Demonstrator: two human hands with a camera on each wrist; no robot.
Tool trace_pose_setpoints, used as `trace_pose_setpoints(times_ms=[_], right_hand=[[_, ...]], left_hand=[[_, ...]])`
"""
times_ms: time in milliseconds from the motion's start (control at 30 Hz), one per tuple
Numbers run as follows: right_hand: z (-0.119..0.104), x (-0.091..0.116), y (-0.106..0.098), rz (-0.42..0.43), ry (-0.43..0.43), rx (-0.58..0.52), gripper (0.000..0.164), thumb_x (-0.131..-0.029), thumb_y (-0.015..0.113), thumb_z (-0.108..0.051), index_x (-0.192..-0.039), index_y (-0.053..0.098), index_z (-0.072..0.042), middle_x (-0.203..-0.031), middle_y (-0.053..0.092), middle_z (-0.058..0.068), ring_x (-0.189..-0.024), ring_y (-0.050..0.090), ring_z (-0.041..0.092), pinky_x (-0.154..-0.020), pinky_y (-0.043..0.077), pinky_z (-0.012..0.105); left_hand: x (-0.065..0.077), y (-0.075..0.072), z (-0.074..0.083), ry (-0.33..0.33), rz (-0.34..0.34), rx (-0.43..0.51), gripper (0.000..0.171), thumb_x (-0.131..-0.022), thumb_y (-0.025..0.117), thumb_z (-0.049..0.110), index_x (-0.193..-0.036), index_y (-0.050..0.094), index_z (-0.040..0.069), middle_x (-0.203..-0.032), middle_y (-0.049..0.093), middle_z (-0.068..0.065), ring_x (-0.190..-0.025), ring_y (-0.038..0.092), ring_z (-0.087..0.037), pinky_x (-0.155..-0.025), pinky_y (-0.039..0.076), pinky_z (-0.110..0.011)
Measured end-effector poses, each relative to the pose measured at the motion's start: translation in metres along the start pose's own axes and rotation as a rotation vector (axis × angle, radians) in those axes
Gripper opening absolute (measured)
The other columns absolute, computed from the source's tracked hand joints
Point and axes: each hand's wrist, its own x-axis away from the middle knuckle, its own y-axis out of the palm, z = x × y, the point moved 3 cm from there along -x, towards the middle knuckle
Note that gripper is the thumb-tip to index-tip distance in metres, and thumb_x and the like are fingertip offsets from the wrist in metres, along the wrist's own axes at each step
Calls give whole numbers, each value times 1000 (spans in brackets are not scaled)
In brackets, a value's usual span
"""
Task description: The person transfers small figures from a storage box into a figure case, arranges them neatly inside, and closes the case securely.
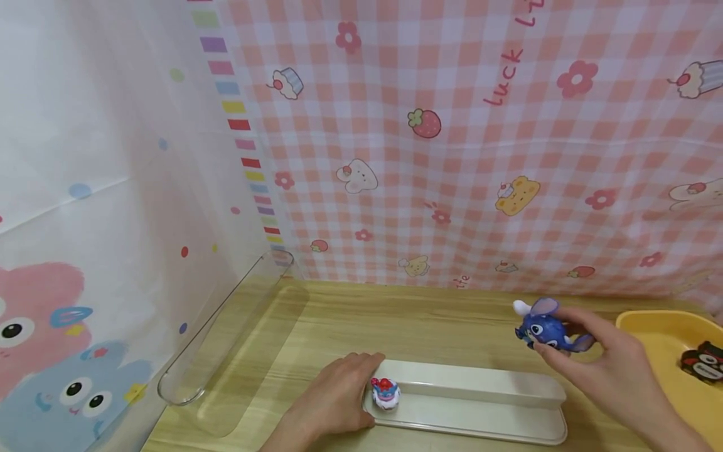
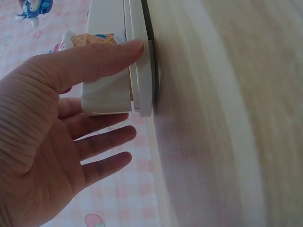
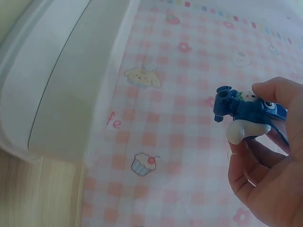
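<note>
At the left end of a white two-tier display base (image 1: 474,402), my left hand (image 1: 341,392) grips it. The thumb (image 2: 102,59) lies along the front edge and the fingers reach behind. A small cupcake figurine (image 1: 386,394) with a red top and white bottom stands on the base beside that hand. In the left wrist view its waffle-patterned part is half hidden by the thumb. My right hand (image 1: 615,364) pinches a blue big-eared figurine (image 1: 543,328) between thumb and fingers, raised above the right end of the base. A white rounded piece (image 3: 244,131) sticks out from the figurine.
A yellow tub (image 1: 649,323) stands at the right, with a dark figurine (image 1: 703,363) inside. On the left, a clear plastic cover (image 1: 226,339) lies on the wood-grain table (image 1: 339,320). A pink checked cloth (image 1: 452,163) hangs behind, and a white printed cloth (image 1: 113,207) hangs at the left.
</note>
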Motion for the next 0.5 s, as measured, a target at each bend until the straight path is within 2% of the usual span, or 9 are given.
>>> trace_pose_setpoints(times_ms=[167, 333, 500], right_hand=[[-9, -1, 10, -27, 33, -20, 60, -60, 96, 5, -115, 75, -9, -90, 72, -9, -78, 59, -4, -66, 47, 9], [-16, 0, 21, -39, -14, -50, 61, -58, 96, 6, -114, 74, -9, -92, 74, -2, -78, 61, -1, -67, 48, 10], [-22, 2, 31, -62, -23, -47, 58, -59, 96, 3, -111, 75, -9, -92, 75, 0, -78, 62, 1, -67, 48, 9]], left_hand=[[0, 0, -1, 13, 13, -3, 90, -62, 98, 22, -141, 57, 11, -125, 68, 2, -115, 62, -14, -103, 52, -35], [-1, 1, -1, -1, -6, 2, 89, -63, 98, 23, -142, 57, 11, -127, 67, 1, -116, 61, -14, -104, 52, -36], [-1, 1, -1, -1, -7, 1, 89, -63, 98, 23, -142, 57, 12, -128, 67, 1, -117, 61, -14, -104, 52, -35]])
